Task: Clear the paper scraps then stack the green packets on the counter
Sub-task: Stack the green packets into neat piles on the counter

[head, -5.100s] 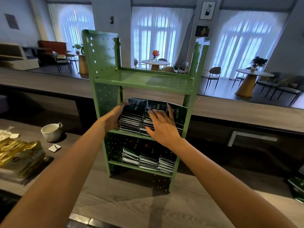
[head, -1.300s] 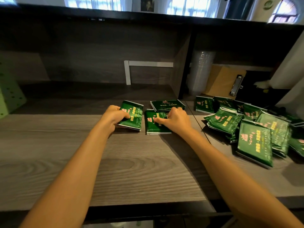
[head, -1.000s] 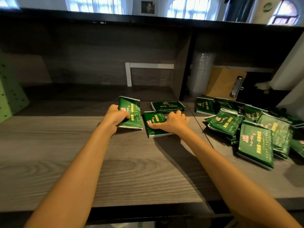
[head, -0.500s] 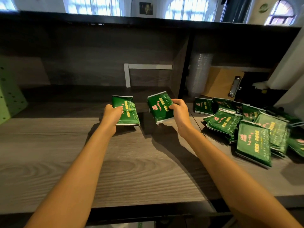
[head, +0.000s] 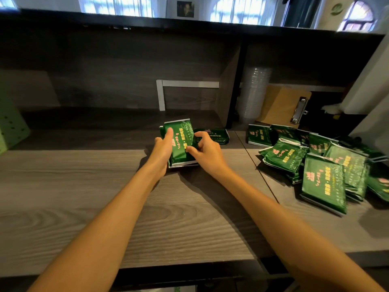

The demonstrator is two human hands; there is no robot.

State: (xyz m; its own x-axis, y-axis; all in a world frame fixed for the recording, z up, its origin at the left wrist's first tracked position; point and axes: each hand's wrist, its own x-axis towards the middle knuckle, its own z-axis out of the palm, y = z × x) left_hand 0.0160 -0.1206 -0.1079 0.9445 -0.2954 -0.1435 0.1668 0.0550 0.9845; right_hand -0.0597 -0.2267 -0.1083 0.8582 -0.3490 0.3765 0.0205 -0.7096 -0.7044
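Left hand (head: pixel 162 151) and right hand (head: pixel 208 153), each grip clamped on the stack (head: pixel 181 142) mid-frame; early going, I reckon, with the pile (head: pixel 315 167) at right still loose.

Grey wood counter (head: pixel 73 207) under the grip, dark panel wall (head: pixel 105 70) behind, bright curtained windows (head: pixel 235 12) & framed pic (head: pixel 185 9) above.

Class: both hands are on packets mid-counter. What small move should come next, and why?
Probably lay the held packets flat on the counter as a stack base. The left hand and right hand grip them together, tilted up, while one packet behind and the pile at right lie unstacked.
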